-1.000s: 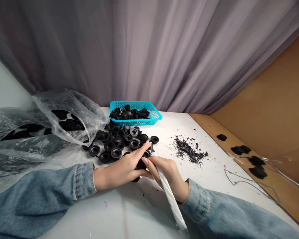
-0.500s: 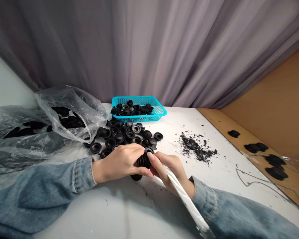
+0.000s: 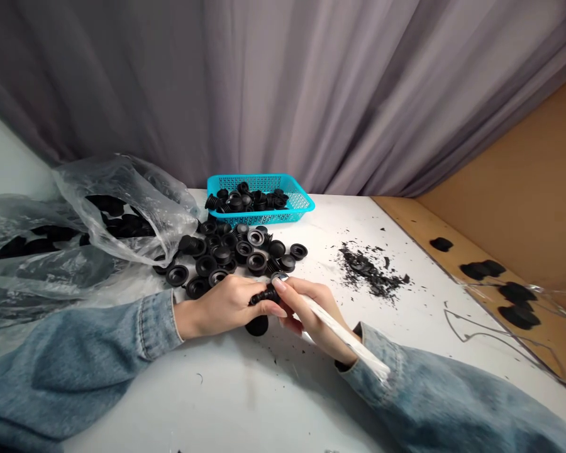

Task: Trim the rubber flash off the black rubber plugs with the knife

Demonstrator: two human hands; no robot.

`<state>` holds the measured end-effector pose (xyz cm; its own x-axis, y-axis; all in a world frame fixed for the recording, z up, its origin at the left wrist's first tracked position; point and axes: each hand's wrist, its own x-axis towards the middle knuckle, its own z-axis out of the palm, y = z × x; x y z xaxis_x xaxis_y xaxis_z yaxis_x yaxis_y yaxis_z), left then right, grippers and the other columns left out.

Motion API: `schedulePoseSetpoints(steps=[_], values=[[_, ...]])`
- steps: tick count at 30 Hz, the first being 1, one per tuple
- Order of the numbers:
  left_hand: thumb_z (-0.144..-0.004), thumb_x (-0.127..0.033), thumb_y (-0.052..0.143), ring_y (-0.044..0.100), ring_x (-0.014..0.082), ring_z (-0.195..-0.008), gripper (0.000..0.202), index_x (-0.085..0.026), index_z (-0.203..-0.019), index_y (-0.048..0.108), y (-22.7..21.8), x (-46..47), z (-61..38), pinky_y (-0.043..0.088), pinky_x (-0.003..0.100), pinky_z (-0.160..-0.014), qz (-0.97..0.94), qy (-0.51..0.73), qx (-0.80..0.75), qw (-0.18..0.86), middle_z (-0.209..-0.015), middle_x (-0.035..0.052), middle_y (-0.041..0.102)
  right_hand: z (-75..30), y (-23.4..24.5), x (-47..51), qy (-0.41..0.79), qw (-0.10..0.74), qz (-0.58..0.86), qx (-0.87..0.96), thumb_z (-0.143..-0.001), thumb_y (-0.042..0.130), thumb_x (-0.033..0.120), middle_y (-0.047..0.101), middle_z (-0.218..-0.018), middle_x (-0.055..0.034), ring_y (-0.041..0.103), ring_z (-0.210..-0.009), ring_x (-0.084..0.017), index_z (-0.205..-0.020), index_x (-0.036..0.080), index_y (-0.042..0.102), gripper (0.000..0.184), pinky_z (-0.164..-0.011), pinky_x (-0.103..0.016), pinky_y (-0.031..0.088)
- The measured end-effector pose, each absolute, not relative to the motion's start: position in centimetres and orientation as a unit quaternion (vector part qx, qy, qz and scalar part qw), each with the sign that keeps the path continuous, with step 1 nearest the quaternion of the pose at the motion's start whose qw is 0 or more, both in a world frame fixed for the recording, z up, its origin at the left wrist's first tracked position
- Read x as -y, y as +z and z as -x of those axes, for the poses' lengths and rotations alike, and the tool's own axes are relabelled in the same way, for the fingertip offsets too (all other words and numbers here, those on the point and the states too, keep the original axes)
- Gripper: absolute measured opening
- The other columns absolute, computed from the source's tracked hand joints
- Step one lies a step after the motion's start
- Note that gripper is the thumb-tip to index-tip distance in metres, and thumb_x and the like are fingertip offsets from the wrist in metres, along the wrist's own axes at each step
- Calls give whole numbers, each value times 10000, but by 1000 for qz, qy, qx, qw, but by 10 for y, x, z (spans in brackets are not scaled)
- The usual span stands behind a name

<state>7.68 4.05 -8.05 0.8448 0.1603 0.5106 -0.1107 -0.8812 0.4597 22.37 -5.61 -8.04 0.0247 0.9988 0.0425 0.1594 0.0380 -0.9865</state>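
Note:
My left hand [image 3: 224,303] is closed around a black ribbed rubber bellows [image 3: 264,294], thumb in front and fingers behind. In my right hand [image 3: 321,308] is a slim tool with a white-wrapped handle [image 3: 346,340], slanting back over the wrist. Its front end lies against the bellows' rim, where the right fingertips also touch; the tip is mostly hidden. Just below the left thumb, another black rounded piece [image 3: 257,326] rests on the table. Beyond both hands spreads a pile of similar black bellows [image 3: 222,255], some showing ringed openings.
A blue perforated basket [image 3: 306,202] with several black bellows stands behind the pile. Clear plastic bags [image 3: 136,242] holding black pieces lie at left. Black shavings [image 3: 370,270] are heaped at right. Several black pieces [image 3: 516,292] and a bent wire [image 3: 457,330] lie farther right.
The bellows has tilted and looks more squeezed between my hands. The tool's rear end has swung up and away from me. The view has shifted slightly.

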Motion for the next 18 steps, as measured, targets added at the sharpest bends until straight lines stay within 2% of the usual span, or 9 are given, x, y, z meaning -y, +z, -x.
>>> schedulePoseSetpoints(steps=[3, 5, 7, 10, 12, 15, 18], values=[[-939, -389, 362, 595, 102, -578, 438, -114, -741, 639, -80, -40, -76, 455, 176, -570, -932, 275, -17, 238, -665, 35, 649, -226, -78, 53, 446, 472, 536, 540, -847, 465, 539, 440, -421, 46, 383, -360, -53, -550, 170, 464, 474, -358, -184, 289], [-938, -432, 325, 587, 111, -555, 508, -98, -698, 624, -80, -40, -76, 455, 187, -547, -936, 263, -26, 233, -622, 45, 632, -230, -76, 51, 427, 477, 549, 538, -853, 446, 553, 450, -415, 48, 375, -349, -54, -620, 159, 537, 466, -350, -186, 277], [-926, -479, 305, 569, 118, -520, 563, -88, -660, 609, -79, -39, -76, 450, 201, -519, -941, 247, -38, 230, -574, 48, 607, -236, -71, 49, 396, 481, 565, 541, -887, 346, 571, 447, -398, 50, 362, -341, -60, -795, 146, 640, 525, -351, -193, 269], [-910, -516, 303, 559, 123, -514, 586, -83, -661, 608, -78, -37, -75, 453, 214, -514, -945, 217, -40, 242, -576, 56, 604, -247, -60, 48, 368, 487, 563, 557, -913, 232, 572, 411, -388, 59, 351, -338, -68, -1012, 148, 664, 614, -358, -207, 287], [-907, -522, 306, 576, 130, -550, 578, -82, -691, 612, -79, -37, -75, 464, 220, -536, -946, 201, -34, 254, -623, 69, 624, -252, -50, 49, 364, 485, 548, 577, -906, 359, 517, 458, -430, 58, 367, -341, -61, -1001, 145, 650, 482, -361, -207, 315], [-911, -501, 334, 578, 133, -564, 535, -84, -717, 607, -80, -37, -74, 457, 219, -537, -947, 191, -33, 256, -641, 70, 625, -255, -37, 53, 410, 487, 495, 591, -858, 541, 375, 617, -579, 19, 486, -400, -68, -930, 161, 543, 226, -366, -195, 370], [-906, -486, 375, 566, 127, -554, 482, -102, -711, 592, -81, -39, -75, 442, 213, -530, -948, 191, -30, 253, -634, 54, 611, -257, -30, 58, 440, 478, 484, 586, -843, 567, 335, 676, -629, -16, 583, -464, -100, -784, 192, 437, 202, -364, -191, 407]])
